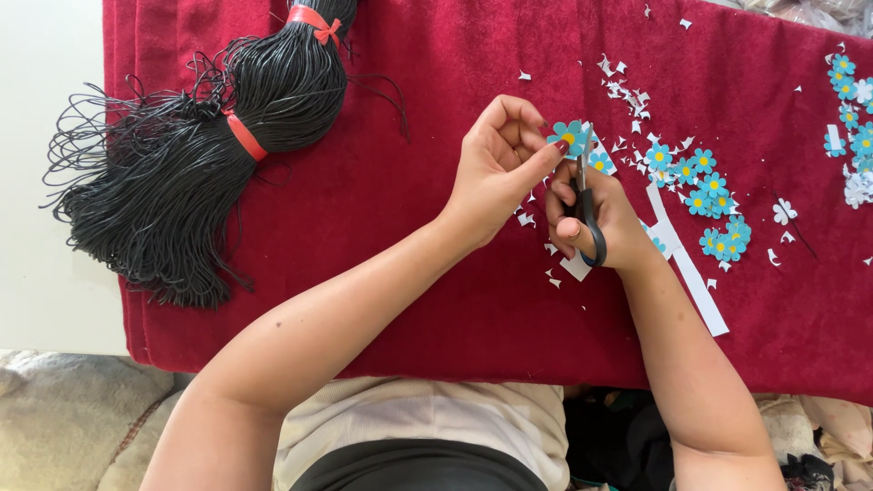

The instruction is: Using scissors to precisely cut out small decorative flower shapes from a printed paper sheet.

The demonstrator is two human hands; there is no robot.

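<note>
1. Fingers of the left hand [496, 173] pinch a small blue paper flower with a yellow centre [568, 136], thumb and forefinger pressed together on its edge, above the dark red velvet cloth [436, 273].
2. Right hand [596, 218] is curled through the black handles of small scissors [587, 205], whose blades point up and meet the flower.
3. Just right of the hands lie a cluster of finished blue cut-out flowers [705, 195] and a long white paper strip [696, 277].
4. White paper scraps [627, 91] are scattered over the cloth around them.
5. More blue flowers [850, 109] sit at the far right edge.
6. Well to the left rest two bundles of black cord [209, 136], tied with red bands [245, 136].
</note>
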